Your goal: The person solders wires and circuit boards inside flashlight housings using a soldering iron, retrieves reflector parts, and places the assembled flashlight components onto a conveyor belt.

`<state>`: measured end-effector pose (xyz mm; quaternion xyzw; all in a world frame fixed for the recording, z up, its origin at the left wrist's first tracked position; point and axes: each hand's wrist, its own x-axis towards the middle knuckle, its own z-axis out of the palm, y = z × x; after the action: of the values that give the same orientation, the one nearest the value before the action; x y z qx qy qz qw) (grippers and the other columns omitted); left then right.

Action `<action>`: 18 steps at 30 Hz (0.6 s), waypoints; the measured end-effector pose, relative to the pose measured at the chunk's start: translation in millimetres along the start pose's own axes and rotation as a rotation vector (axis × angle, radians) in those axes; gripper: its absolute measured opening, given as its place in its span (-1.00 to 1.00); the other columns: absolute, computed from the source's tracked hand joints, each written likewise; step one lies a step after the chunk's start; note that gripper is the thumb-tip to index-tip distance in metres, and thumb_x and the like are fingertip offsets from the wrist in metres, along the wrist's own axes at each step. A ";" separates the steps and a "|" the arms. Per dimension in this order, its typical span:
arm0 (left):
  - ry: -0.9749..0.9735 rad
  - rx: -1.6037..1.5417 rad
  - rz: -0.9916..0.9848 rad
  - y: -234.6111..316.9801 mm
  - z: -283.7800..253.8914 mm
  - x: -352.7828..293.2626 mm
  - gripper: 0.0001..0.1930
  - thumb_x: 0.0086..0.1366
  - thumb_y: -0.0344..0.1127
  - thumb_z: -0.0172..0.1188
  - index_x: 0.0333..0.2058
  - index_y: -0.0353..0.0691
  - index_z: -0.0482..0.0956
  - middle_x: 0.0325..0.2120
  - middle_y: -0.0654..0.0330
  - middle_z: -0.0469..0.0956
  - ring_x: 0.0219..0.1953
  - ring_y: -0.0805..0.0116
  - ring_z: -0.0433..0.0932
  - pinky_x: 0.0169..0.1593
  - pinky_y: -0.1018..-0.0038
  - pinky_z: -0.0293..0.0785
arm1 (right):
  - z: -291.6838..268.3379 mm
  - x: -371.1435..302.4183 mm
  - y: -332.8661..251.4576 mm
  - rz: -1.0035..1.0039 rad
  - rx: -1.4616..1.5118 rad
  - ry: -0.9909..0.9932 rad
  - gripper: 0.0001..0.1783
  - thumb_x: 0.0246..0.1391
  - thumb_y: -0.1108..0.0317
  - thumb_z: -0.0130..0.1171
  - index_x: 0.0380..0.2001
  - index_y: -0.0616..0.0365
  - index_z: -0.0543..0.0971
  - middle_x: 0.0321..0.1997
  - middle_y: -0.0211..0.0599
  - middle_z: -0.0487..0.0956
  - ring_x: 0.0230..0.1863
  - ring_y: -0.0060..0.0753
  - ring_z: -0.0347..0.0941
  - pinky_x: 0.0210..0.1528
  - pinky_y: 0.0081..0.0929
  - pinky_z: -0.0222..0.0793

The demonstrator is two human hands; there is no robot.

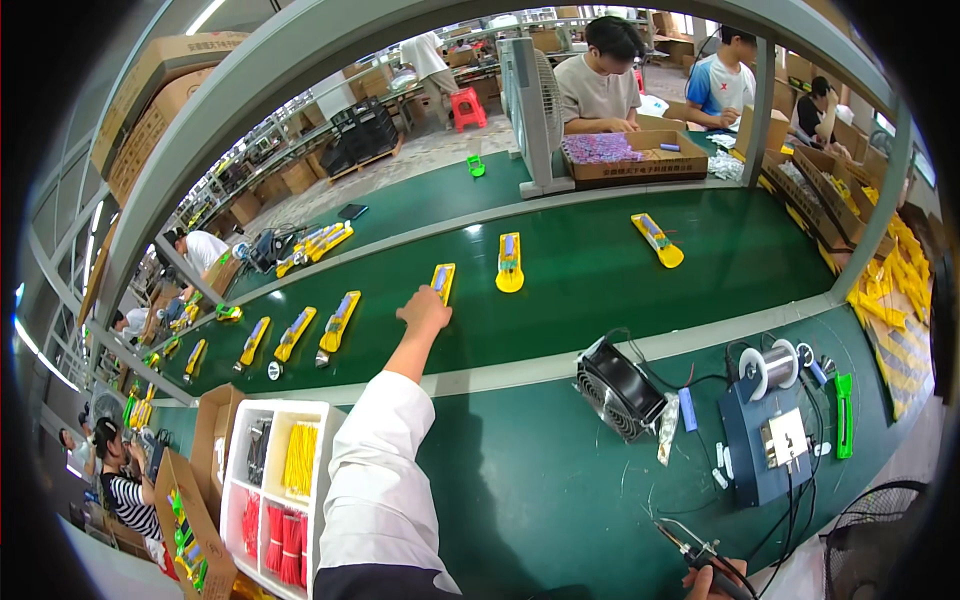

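Observation:
My left hand (425,312) reaches forward over the green conveyor belt, its fingers closed at the lower end of a yellow flashlight housing (446,276). That housing carries a purple cylindrical battery, and my fingers hide its lower part. At the lower right, partly cut off by the picture's edge, my right hand (708,582) is wrapped round a soldering iron (688,545), tip pointing up and left. Other yellow housings with batteries lie along the belt: one (510,262) just right of my left hand, another (657,241) farther right, and several to the left, some with silver reflectors.
On the green bench stand a small black fan (622,390), a blue soldering station (765,440) with a solder spool (772,368), a loose battery (687,410) and a green strip (845,415). A white divided bin (275,408) of wires sits left. Metal frame posts (880,225) border the belt; co-workers sit beyond.

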<state>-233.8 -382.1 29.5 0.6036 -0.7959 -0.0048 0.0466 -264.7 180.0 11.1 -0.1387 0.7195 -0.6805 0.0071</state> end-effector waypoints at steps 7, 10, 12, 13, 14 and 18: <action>0.285 -0.218 0.397 85.9 -10.2 12.1 -0.62 0.07 -0.03 0.05 -0.45 -0.32 0.45 -0.43 -0.02 0.45 -0.29 0.04 0.43 -0.30 0.23 0.40 | 10.2 10.8 -18.5 0.115 -0.053 0.017 -0.78 -0.07 0.36 0.08 -0.42 0.32 0.38 -0.57 -0.20 0.45 -0.64 -0.51 0.32 -0.58 -0.62 0.24; 0.195 -0.119 0.326 119.4 3.0 13.0 -0.54 0.09 0.03 -0.01 -0.36 -0.34 0.47 -0.38 0.01 0.45 -0.29 0.07 0.44 -0.30 0.26 0.41 | 16.3 7.1 -13.7 0.050 -0.004 0.076 -0.77 -0.07 0.37 0.07 -0.40 0.32 0.35 -0.59 -0.19 0.45 -0.66 -0.53 0.29 -0.59 -0.62 0.23; 0.172 0.046 0.251 130.6 19.4 17.3 -0.55 0.11 -0.01 -0.02 -0.28 -0.36 0.47 -0.33 0.03 0.43 -0.29 0.10 0.44 -0.31 0.25 0.40 | 12.6 3.6 -24.9 0.043 -0.064 0.037 -0.77 -0.07 0.37 0.07 -0.41 0.31 0.34 -0.59 -0.20 0.43 -0.65 -0.52 0.29 -0.58 -0.62 0.23; 0.114 0.131 0.205 138.2 23.5 18.5 -0.55 0.12 -0.05 -0.03 -0.23 -0.38 0.45 -0.29 0.06 0.40 -0.26 0.16 0.42 -0.33 0.24 0.40 | 10.0 4.0 -26.8 0.045 -0.123 0.003 -0.78 -0.07 0.37 0.07 -0.41 0.30 0.32 -0.60 -0.21 0.42 -0.64 -0.51 0.28 -0.56 -0.61 0.22; 0.068 0.161 0.133 129.3 44.5 41.1 -0.62 0.13 -0.21 -0.06 -0.17 -0.39 0.42 -0.22 -0.04 0.39 -0.24 0.15 0.42 -0.34 0.20 0.39 | 10.0 1.3 -16.3 -0.018 -0.077 0.059 -0.77 -0.06 0.34 0.08 -0.44 0.27 0.31 -0.62 -0.22 0.39 -0.61 -0.49 0.28 -0.54 -0.60 0.22; 0.194 0.266 0.244 151.7 61.3 15.2 -0.54 0.14 -0.31 -0.16 -0.03 -0.54 0.23 -0.03 -0.28 0.21 -0.34 -0.02 0.45 -0.41 0.20 0.41 | -3.4 -1.7 -12.9 -0.048 -0.077 0.063 -0.76 -0.06 0.33 0.08 -0.45 0.28 0.31 -0.62 -0.23 0.39 -0.60 -0.49 0.28 -0.53 -0.59 0.21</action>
<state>-388.4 -358.6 -20.8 0.5012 -0.8485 0.1644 0.0432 -261.3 183.2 23.7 -0.1346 0.7415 -0.6563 -0.0371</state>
